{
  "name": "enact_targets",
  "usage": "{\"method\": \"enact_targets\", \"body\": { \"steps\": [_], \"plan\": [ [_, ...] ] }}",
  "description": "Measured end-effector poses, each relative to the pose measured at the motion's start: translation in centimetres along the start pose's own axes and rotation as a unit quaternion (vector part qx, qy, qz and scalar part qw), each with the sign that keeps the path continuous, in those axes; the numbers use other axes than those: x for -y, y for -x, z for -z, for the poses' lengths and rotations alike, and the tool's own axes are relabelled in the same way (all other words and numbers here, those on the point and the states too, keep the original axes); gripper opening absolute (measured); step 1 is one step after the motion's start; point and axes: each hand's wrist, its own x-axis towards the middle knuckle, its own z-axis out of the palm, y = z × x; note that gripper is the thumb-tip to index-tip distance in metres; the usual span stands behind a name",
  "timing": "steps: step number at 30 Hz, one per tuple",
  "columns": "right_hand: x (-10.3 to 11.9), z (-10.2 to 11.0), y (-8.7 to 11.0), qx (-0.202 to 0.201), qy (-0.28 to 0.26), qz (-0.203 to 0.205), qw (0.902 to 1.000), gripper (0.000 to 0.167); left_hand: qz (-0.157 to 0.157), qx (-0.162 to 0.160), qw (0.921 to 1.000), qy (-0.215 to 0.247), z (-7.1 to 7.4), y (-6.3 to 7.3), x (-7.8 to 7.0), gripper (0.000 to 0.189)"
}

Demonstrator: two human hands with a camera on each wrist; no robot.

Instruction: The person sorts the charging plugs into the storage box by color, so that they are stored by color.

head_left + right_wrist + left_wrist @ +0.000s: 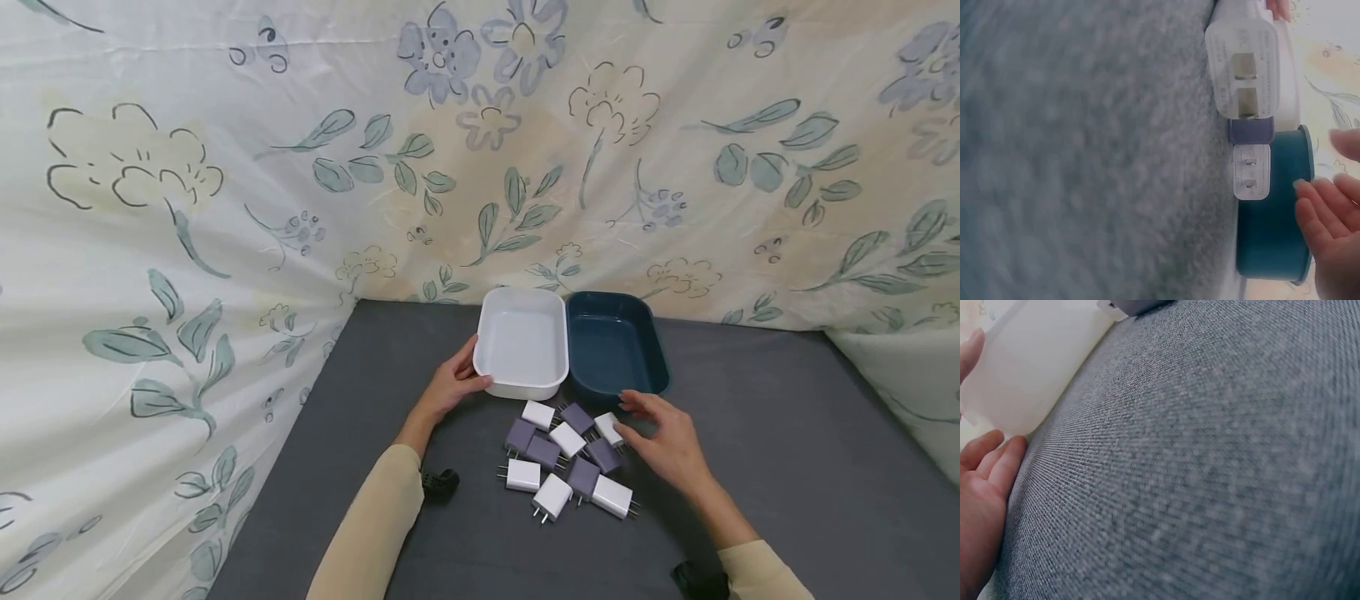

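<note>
While the left hand [447,387] grips a white dish [522,342], the relaxed, empty right hand [666,435] flanks boxy, pronged chargers [567,440].

Head view: even, soft light | floral-printed white fabric backdrop [337,225] brighter left, warmer far centre | wrist views hazy | right: woven grey cloth [1085,156] blurred, white plastic two-prong charger [1242,84] lettering smeared
</note>
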Motion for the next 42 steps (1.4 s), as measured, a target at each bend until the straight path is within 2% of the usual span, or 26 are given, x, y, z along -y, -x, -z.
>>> {"method": "enact_targets", "body": {
  "steps": [5, 10, 14, 23, 28, 35, 42],
  "plan": [
    [-0.7, -0.3, 0.6, 0.053, -0.037, -0.057, 0.9963, 0.048, -0.001, 0.005, 1.0, -0.008, 0.1, -0.2, 0.3, 0.087],
    [-1.4, -0.6, 1.0, 0.093, -0.055, -0.107, 0.9883, 0.05, -0.01, -0.006, 0.9999, 0.007, 0.3, -1.0, 2.2, 0.086],
    [-1.8, -0.9, 1.1, 0.109, -0.061, -0.115, 0.9855, 0.054, -0.017, -0.02, 0.9997, 0.001, 0.4, -1.3, 3.2, 0.085],
    [-2.8, -1.5, 1.4, 0.118, -0.079, -0.115, 0.9831, 0.055, -0.027, -0.023, 0.9994, -0.002, 0.3, -1.4, 3.5, 0.085],
    [-3.1, -1.6, 1.4, 0.118, -0.084, -0.111, 0.9833, 0.058, -0.017, -0.016, 0.9997, 0.006, 0.5, -1.5, 3.2, 0.086],
    [-3.0, -1.4, 1.4, 0.129, -0.069, -0.113, 0.9828, 0.06, -0.019, 0.013, 0.9997, 0.001, 0.2, -0.8, 0.9, 0.088],
    [-3.4, -1.4, 1.4, 0.153, -0.077, -0.104, 0.9797, 0.066, -0.01, 0.002, 0.9999, -0.006, 0.1, -0.4, 0.6, 0.087]
  ]
}}
